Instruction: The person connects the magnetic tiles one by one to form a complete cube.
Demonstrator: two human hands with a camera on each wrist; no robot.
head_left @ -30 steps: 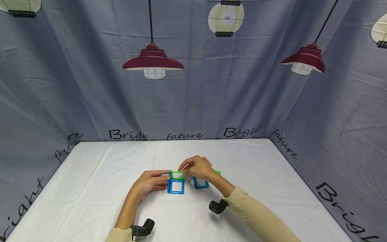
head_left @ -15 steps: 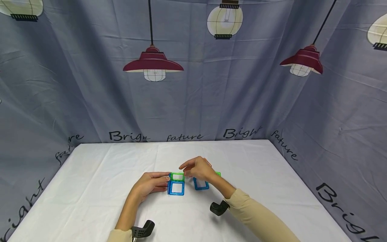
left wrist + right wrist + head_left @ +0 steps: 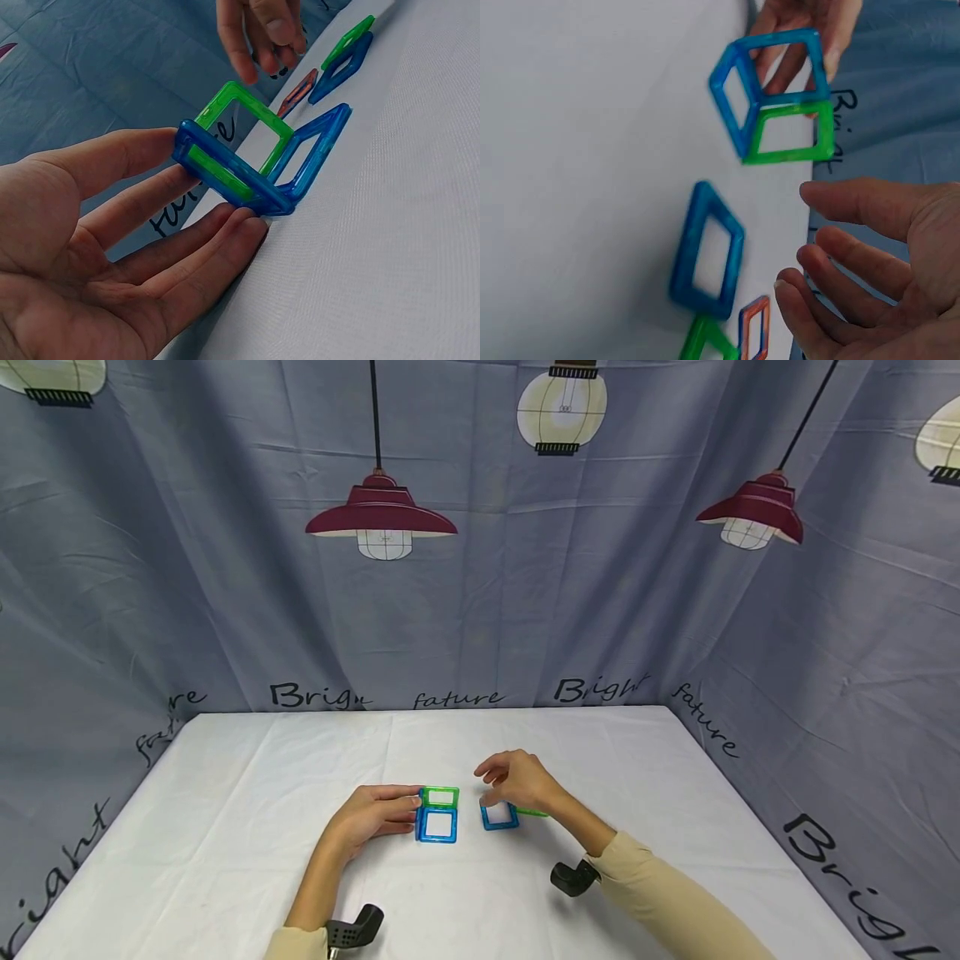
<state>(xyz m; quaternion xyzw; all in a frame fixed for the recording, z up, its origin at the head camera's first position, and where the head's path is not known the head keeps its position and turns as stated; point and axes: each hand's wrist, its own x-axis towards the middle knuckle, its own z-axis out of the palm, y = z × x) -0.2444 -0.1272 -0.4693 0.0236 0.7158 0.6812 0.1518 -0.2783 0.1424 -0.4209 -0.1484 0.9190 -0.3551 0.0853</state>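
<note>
**Three joined tiles under the left hand, three loose ones by the right**

The small tile structure (image 3: 438,814) stands near the middle of the table (image 3: 225,827), made of three square frames joined at their edges: two blue and one green. In the left wrist view one blue frame stands upright at the hand's side, with the green frame and the other blue frame meeting it at a corner. The left hand (image 3: 372,814) steadies it from the left, its fingers (image 3: 187,247) stretched nearly straight and touching that upright blue frame, not wrapped round it.

Just to the right lie three loose tiles: a blue square (image 3: 498,815) flat on the white cloth, a green tile (image 3: 534,812) touching its far side, and a smaller orange piece (image 3: 754,328) beside them, seen from the right wrist. The right hand (image 3: 519,781) hovers above these, its fingers (image 3: 840,259) loosely curved and spread, holding nothing.

Behind the table hangs a grey backdrop (image 3: 480,568) printed with lamps.
</note>
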